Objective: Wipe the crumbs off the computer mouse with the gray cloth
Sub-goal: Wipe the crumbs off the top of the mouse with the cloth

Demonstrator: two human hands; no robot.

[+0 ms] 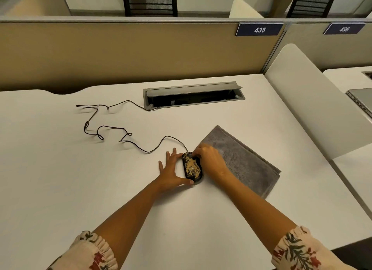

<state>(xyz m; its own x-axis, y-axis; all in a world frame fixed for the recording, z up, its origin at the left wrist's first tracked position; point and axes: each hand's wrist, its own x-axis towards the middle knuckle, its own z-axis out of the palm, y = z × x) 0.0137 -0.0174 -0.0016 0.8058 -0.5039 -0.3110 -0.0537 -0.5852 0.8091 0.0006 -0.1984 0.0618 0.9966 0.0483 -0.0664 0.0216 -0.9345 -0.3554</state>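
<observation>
One crumb-covered mouse (192,167) sits between two hands, left (171,174) grip open, right (209,159) curled on it, beside one gray cloth (245,161).

Two bare forearms enter the view from the near edge, one on the left side and one on the right side. Each arm wears a short sleeve that ends just above the elbow. The left sleeve (90,249) is of cream fabric with a gathered, ruffled cuff, and it carries a floral print with red flowers and dark green leaves. The right sleeve (298,249) has the same cream fabric, the same ruffled elastic edge and the same print of red blossoms on dark green stems. The left hand (173,174) and the right hand (209,159) are bare, and no ring, watch or bracelet can be seen on them.
</observation>
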